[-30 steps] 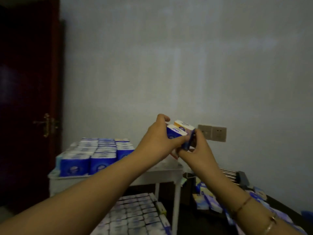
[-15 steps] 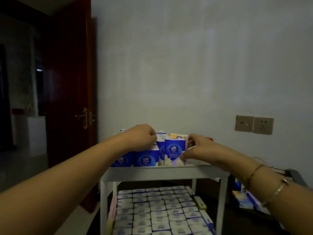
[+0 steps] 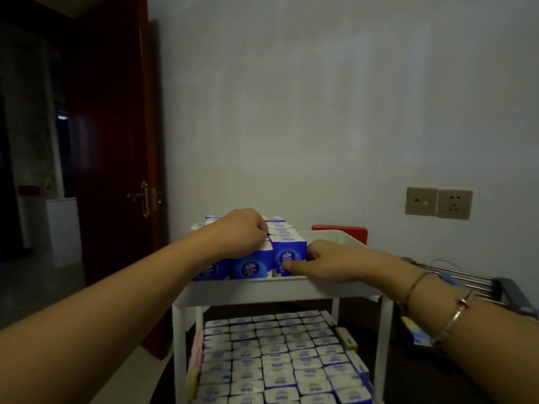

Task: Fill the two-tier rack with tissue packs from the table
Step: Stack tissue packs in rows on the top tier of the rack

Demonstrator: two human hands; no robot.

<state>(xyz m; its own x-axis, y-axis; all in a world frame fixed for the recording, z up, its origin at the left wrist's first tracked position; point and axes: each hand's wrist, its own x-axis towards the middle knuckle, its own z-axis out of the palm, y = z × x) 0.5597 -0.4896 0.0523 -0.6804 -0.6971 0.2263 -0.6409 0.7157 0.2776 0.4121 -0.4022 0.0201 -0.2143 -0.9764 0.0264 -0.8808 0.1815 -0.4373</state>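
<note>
A white two-tier rack (image 3: 271, 291) stands in front of me against the wall. Blue and white tissue packs fill the left part of its top tier; the nearest-right pack (image 3: 288, 256) stands upright at the row's end. My right hand (image 3: 323, 262) holds that pack, thumb on its front and fingers round its right side. My left hand (image 3: 239, 230) lies curled over the tops of the packs to the left; what its fingertips grip is hidden. The lower tier (image 3: 280, 360) is packed with several rows of packs.
The right part of the top tier (image 3: 335, 243) holds no packs. A red object (image 3: 339, 230) sits behind the rack. To the right is a dark table with a metal wire frame (image 3: 455, 275) and loose packs (image 3: 414, 330). A dark wooden door (image 3: 113, 141) stands at left.
A second ago both hands held packs up in the air. They came down onto the top tier and the packs now stand in the row, pressed against the others.
</note>
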